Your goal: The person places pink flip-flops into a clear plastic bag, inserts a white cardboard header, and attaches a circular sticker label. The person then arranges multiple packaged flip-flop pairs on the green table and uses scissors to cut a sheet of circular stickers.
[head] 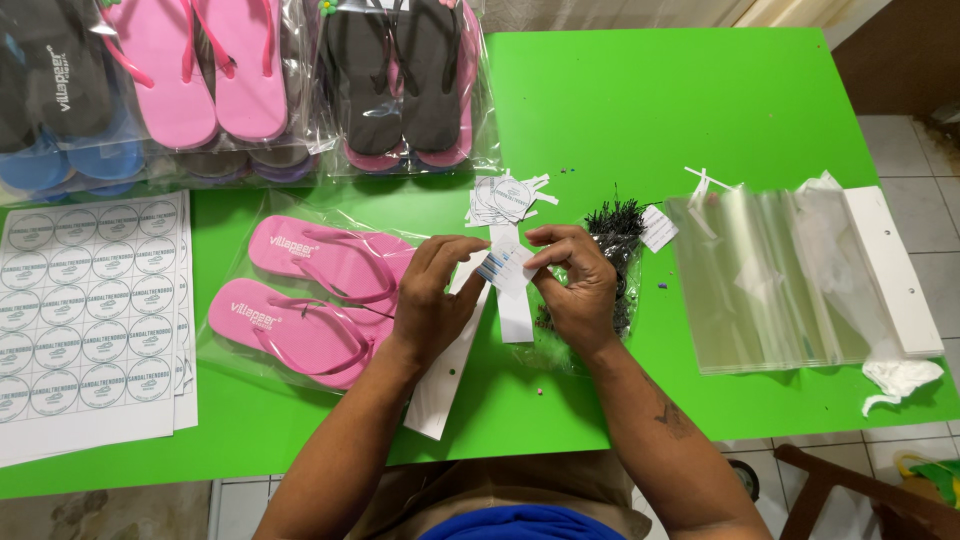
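Observation:
My left hand (433, 297) and my right hand (574, 284) both pinch a small white sticker sheet with blue marks (504, 266) above a green table (640, 110). Under my left hand lies a pair of pink flip-flops (310, 296) in a clear bag with a white header card (445, 385). A white paper strip (515, 315) lies below the sheet. Just right of my right hand sits a bag of small black fasteners (614, 232).
Round-label sheets (90, 320) lie at the left. Bagged flip-flops, pink (205, 70) and black (405, 80), are stacked at the back. Loose round labels (503, 197) lie in the middle. A stack of clear bags (770, 275) is at the right. A wooden chair (850, 490) stands near the floor.

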